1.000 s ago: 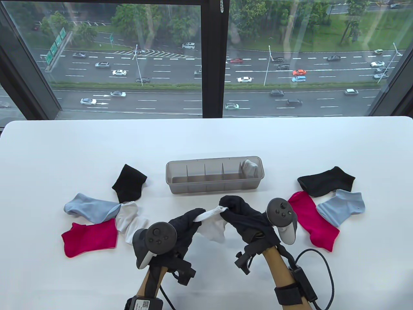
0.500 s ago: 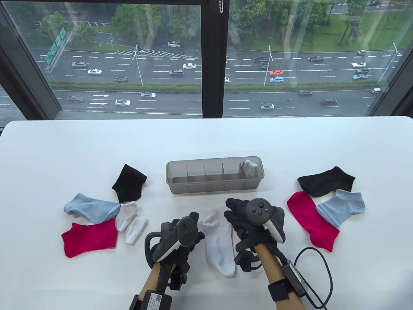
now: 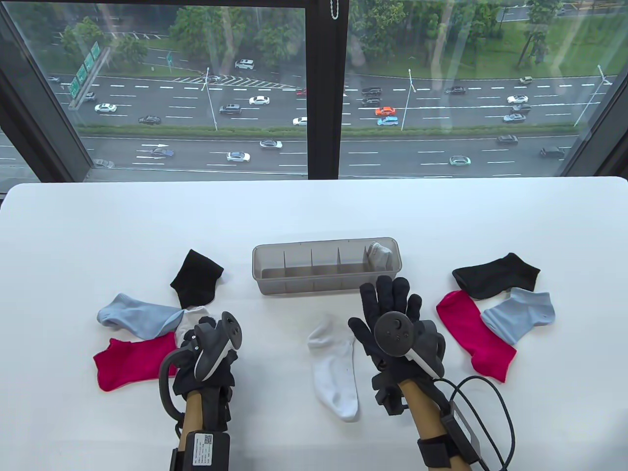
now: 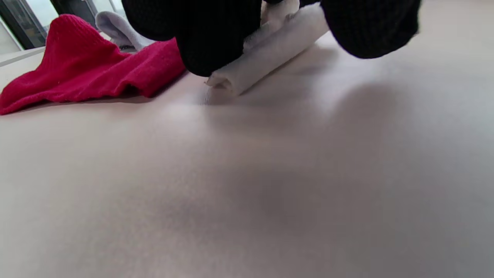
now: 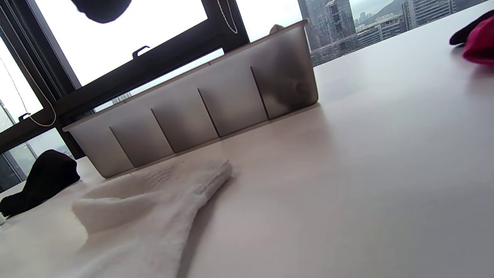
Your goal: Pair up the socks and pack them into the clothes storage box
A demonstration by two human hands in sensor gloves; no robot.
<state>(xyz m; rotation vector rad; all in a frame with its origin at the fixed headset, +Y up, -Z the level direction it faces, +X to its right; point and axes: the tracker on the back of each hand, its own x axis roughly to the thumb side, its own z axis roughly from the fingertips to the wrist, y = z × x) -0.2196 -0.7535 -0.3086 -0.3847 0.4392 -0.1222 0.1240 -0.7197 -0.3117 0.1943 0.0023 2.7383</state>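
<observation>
A: Where are the white socks to be found?

B: One white sock is laid flat on the table, near of the storage box and just left of the right hand. The second white sock is being pinched by the left hand at the left cluster, beside the red sock and the light blue sock.

A: How are the hands held?

B: The right hand is spread, fingers straight, nothing gripped, hovering between the box and the flat sock. The left hand's fingers are curled round a rolled edge of white fabric, as shown in the left wrist view.

A: How should the socks be expected to handle?

B: They are judged light, soft and limp; no shape would be kept when lifted, and a loose end would likely drag. The cuff is probably the best place to be gripped, since the knit is doubled there. Little slipping is expected against the gloves.

A: What else is packed?

B: One grey-white bundle is seen in the rightmost compartment; the other compartments appear unfilled. A black sock lies far left, and black, red and light blue ones lie right.
</observation>
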